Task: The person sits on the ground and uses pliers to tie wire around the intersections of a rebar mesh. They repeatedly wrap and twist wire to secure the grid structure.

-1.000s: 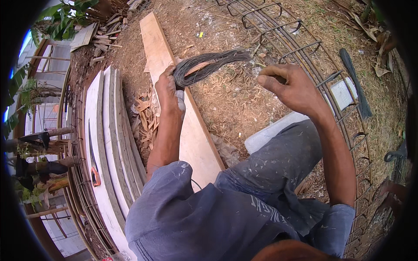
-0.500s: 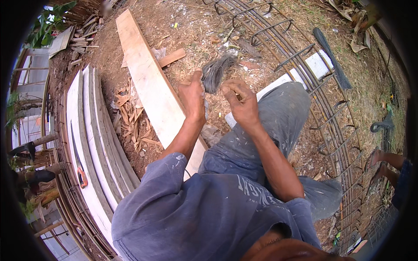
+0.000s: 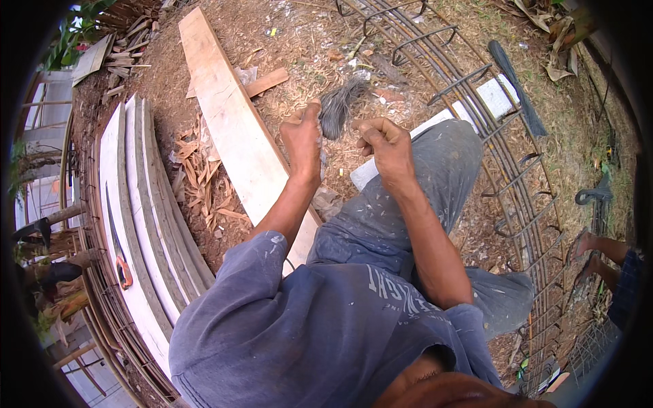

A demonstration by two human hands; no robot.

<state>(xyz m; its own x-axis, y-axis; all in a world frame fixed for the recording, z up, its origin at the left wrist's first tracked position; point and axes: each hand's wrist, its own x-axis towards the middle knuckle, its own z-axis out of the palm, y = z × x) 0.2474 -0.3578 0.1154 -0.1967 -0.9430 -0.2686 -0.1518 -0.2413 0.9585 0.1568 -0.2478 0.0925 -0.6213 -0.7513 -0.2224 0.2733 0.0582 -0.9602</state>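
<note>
My left hand is closed, thumb upward, on a loose bundle of thin grey tie wire that fans out beyond its fingers. Just right of the bundle, above my bent knee, my right hand has its fingertips pinched together. Whatever lies in that pinch is too fine to make out. A gap separates the two hands. Below the left forearm runs a long pale wooden plank.
A long rebar cage curves along my right, over a white block. More wire lies across it. White boards on the left carry an orange-handled saw. Another person's bare feet show at far right.
My right hand has moved a little to the right, away from the wire bundle, and turned slightly. My left hand stays at the bundle. The whole view has shifted a little.
</note>
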